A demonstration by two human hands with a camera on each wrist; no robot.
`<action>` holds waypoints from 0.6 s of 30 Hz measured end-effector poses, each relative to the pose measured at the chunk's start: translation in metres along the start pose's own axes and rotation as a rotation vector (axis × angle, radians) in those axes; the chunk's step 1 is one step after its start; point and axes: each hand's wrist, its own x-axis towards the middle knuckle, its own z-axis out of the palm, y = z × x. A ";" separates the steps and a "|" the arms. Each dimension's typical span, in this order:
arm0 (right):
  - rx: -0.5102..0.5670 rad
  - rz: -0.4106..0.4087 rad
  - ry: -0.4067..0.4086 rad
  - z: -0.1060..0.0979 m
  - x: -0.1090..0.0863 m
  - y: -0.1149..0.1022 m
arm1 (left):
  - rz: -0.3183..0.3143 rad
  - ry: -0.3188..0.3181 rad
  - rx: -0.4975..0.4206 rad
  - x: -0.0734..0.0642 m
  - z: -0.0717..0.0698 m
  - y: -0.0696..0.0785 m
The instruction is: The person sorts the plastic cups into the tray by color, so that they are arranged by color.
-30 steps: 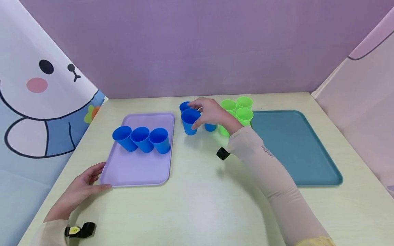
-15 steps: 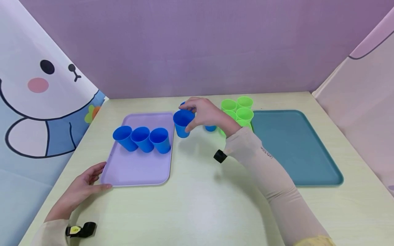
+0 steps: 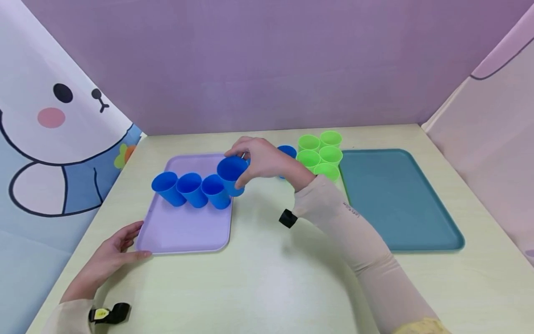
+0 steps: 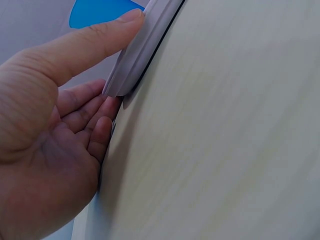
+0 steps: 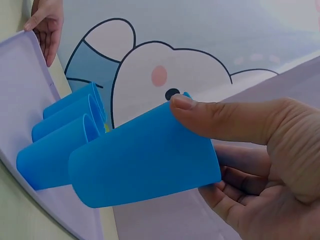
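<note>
Holding a tapered blue plastic cup between thumb and curled fingers, the person's right hand has it raised at the right edge of the flat lilac rectangular tray, which lies towards the left edge of the pale table. Just beside it is a row of three matching blue cups; whether they touch, I can't tell from here. The left hand lightly grips the tray's near-left corner, thumb on the rim. To me, the step in hand is adding this cup to the row. The next move calls for lowering it inside the rim without nudging its neighbour, then letting go.
</note>
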 end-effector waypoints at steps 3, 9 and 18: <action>-0.005 -0.015 -0.027 0.003 0.001 -0.006 | -0.002 0.001 0.005 -0.001 0.000 0.001; -0.043 -0.019 -0.077 0.009 0.004 -0.015 | -0.009 0.006 0.010 -0.001 0.001 0.002; -0.073 -0.014 -0.140 0.019 0.007 -0.023 | -0.013 0.002 0.011 0.000 0.000 -0.001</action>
